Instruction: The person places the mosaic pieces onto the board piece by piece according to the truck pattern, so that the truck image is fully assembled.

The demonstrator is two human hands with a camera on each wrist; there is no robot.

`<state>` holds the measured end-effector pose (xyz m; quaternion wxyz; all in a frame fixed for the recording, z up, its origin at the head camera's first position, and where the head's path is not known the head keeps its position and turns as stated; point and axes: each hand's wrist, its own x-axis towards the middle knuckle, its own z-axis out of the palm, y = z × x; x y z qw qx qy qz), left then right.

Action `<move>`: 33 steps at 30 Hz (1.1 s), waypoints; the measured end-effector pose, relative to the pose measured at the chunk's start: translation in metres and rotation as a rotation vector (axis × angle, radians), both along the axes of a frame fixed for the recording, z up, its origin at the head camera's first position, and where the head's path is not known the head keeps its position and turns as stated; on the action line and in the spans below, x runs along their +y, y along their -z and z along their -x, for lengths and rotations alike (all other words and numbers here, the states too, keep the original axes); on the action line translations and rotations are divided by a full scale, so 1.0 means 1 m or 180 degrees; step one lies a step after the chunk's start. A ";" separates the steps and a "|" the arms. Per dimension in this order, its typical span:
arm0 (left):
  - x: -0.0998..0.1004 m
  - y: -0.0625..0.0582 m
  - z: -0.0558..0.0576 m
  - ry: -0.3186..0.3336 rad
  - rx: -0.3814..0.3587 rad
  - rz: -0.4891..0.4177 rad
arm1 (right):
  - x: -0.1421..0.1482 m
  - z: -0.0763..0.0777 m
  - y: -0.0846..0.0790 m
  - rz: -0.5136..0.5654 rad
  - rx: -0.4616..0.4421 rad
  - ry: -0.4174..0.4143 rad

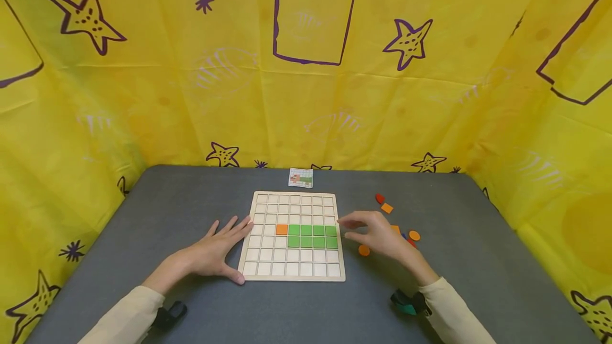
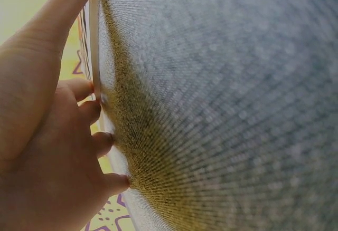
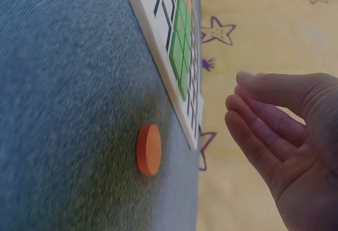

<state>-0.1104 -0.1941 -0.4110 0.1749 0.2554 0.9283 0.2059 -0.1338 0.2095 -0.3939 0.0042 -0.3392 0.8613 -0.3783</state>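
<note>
A pale wooden grid board (image 1: 292, 278) lies flat on the grey table. Several green square tiles (image 1: 313, 231) fill two rows at its right side, and one orange square tile (image 1: 282, 230) sits at the left end of the upper row. My left hand (image 1: 210, 255) spreads its fingers along the board's left edge, thumb at the near corner. Beside the right edge hovers my right hand (image 1: 377, 233), fingers loosely bent. The right wrist view shows nothing between its thumb and fingers. An orange disc (image 3: 149, 150) lies on the table below that hand.
Loose pieces lie at the right: a red piece (image 1: 380, 198), an orange square (image 1: 387, 208) and another orange disc (image 1: 414, 235), with others partly hidden behind the right hand. A small picture card (image 1: 301, 178) lies beyond the board. Yellow patterned cloth (image 1: 306, 94) surrounds the table.
</note>
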 end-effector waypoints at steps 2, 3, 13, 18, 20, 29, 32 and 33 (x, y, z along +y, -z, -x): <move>0.000 0.000 0.000 -0.0002 -0.0006 -0.0003 | 0.004 -0.001 0.000 0.0058 0.0034 0.0010; 0.000 -0.001 0.000 -0.0005 -0.0016 -0.0015 | 0.006 -0.002 0.000 0.0101 0.0047 0.0019; 0.000 0.000 0.001 -0.0010 -0.0003 0.0021 | 0.028 0.000 0.004 0.0464 0.0201 -0.0061; 0.000 0.001 0.000 -0.0009 0.0003 0.0004 | 0.041 -0.003 0.006 0.0529 0.0044 -0.0092; 0.000 0.001 0.001 -0.0006 0.0004 0.0003 | 0.046 -0.004 0.007 0.0516 -0.0064 -0.0051; 0.000 0.001 0.001 -0.0007 -0.0011 -0.0002 | 0.065 -0.008 0.013 0.0458 -0.0453 0.0055; 0.000 0.000 0.001 -0.0002 -0.0025 -0.0002 | 0.071 -0.009 0.015 0.0412 -0.0515 0.0016; 0.000 0.000 0.001 -0.0002 -0.0025 -0.0001 | 0.073 -0.009 0.016 0.0384 -0.0515 0.0004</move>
